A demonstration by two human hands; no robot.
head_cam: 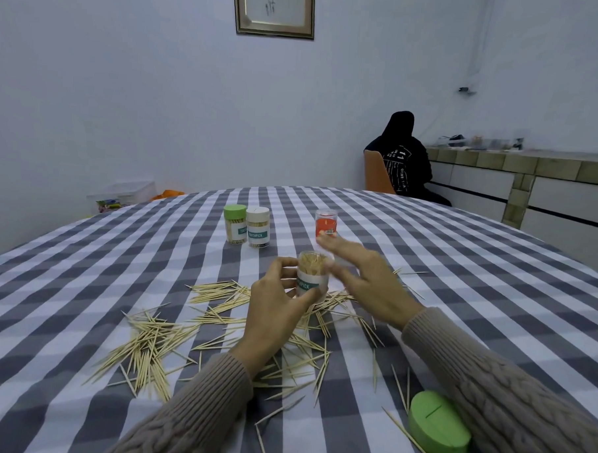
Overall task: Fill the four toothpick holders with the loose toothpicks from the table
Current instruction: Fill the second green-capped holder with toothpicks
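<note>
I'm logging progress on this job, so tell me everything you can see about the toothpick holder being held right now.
The held toothpick holder is a small clear cylinder, plastic by its look, with a white label band reading partly "THPICK". It has no lid on and is packed with pale wooden toothpicks standing upright to near the rim. It is upright, at the middle of the checked tablecloth, among loose toothpicks. The left hand has it in its grip, thumb and fingers round the body. The right hand, fingers straight, is at its top; motion blur hides whether it touches.
</note>
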